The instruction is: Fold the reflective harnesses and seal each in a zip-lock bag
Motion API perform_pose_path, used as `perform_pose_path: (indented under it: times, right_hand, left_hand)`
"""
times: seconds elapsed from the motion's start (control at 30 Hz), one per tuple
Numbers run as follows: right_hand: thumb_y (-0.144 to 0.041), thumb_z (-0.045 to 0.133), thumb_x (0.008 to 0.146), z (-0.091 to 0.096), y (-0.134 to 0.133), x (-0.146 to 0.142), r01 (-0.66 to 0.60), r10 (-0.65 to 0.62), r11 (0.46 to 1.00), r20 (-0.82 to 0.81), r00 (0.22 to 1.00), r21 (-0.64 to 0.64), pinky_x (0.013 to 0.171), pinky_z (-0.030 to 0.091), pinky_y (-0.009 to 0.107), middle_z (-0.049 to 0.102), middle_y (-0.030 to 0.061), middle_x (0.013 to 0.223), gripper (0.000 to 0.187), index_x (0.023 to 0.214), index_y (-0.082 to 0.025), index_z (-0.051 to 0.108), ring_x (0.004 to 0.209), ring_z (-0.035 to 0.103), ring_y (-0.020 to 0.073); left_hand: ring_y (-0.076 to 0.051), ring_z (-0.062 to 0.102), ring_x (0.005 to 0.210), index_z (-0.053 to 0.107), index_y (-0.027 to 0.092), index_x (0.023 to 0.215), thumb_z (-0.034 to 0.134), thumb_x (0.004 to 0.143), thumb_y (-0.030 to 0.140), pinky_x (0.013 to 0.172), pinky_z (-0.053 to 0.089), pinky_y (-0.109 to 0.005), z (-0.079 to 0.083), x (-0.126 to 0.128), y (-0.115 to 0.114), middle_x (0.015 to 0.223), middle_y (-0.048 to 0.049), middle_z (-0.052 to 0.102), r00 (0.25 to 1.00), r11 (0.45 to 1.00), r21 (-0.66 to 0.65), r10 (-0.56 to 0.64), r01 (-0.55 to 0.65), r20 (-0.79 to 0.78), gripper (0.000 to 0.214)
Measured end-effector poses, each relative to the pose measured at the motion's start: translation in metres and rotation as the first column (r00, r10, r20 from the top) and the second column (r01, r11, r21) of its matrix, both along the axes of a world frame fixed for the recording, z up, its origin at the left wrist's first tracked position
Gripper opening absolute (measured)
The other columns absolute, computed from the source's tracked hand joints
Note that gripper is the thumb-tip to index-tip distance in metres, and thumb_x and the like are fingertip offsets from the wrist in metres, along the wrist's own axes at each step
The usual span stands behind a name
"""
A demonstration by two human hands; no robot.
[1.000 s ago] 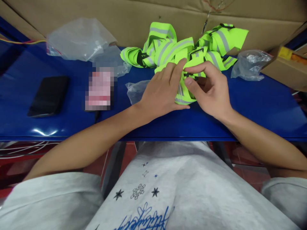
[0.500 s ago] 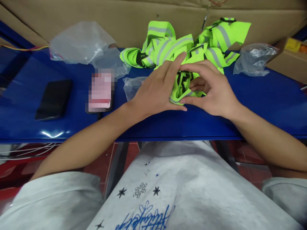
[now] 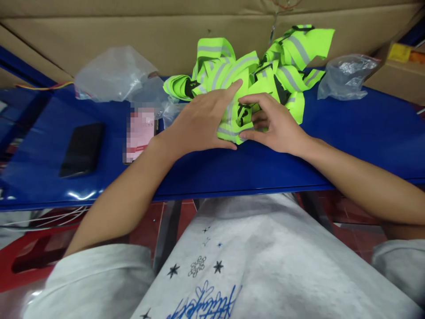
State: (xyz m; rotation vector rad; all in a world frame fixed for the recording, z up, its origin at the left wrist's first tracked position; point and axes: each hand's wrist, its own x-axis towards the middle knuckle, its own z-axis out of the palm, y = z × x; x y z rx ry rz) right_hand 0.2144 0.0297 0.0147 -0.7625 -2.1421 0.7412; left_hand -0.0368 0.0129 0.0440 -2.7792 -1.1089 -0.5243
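A folded bundle of neon-yellow reflective strap [image 3: 229, 131], with a grey stripe and black buckle parts inside its folds, is between my hands near the front of the blue table. My left hand [image 3: 199, 122] wraps round its left side, thumb towards me and fingers along the far side. On the right, my right hand [image 3: 277, 124] curls with thumb and fingertips against the bundle's right edge. Right behind it lies a heap of similar reflective straps [image 3: 217, 73] with black buckles. My left hand hides part of the bundle.
A blue table [image 3: 358, 141] runs across, with cardboard [image 3: 166, 40] along its back. At left are a black phone [image 3: 82, 148], a blurred pink-screened phone [image 3: 141, 135] and a clear plastic bag [image 3: 113, 75]. Another plastic bag [image 3: 347, 77] and a cardboard box [image 3: 392, 82] stand at right.
My hands and the strap bundle have moved slightly left relative to the strap heap. The right fingers still rest at the bundle's right edge. The whole view has shifted a little.
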Motion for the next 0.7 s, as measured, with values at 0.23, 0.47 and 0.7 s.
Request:
perform_pose_path:
  times: [0.23,0.47,0.7]
  right_hand:
    - [-0.04,0.086,0.081,0.006,-0.016,-0.019,0.201,-0.201,0.98,-0.102,0.974,-0.014,0.077,0.064,0.037,0.06,0.0076,0.126,0.05,0.116,-0.027,0.053,0.103,0.066,0.0222]
    - [-0.028,0.083,0.08,0.016,-0.028,-0.026,0.336,-0.32,0.938,-0.162,0.933,0.082,0.067,0.059,0.035,0.061,0.0029,0.096,0.03,0.084,-0.025,0.053,0.077,0.06,0.0176]
    - [-0.025,0.051,0.106,0.027,-0.034,-0.013,-0.119,0.088,0.957,0.127,0.988,0.264,0.08,0.052,0.029,0.071,0.003,0.096,0.015,0.101,-0.02,0.064,0.087,0.067,0.016]
  left_hand:
    - [-0.042,0.057,0.132,0.043,0.006,0.155,0.045,0.078,0.099,0.111,0.046,-0.054,-0.006,0.019,0.009,0.142,-0.0241,0.061,0.999,0.997,0.073,0.025,-0.021,-0.046,0.122]
    - [-0.038,0.059,0.134,0.05,0.015,0.153,0.055,0.083,0.09,0.111,0.045,-0.048,0.002,0.028,-0.001,0.143,-0.0169,0.064,0.995,0.98,0.199,-0.002,-0.019,0.103,0.102]
    - [-0.035,0.065,0.127,0.047,0.022,0.154,0.056,0.093,0.079,0.107,0.048,-0.049,0.009,0.026,-0.014,0.134,-0.0124,0.07,0.996,0.999,0.04,0.03,-0.033,0.085,0.084]
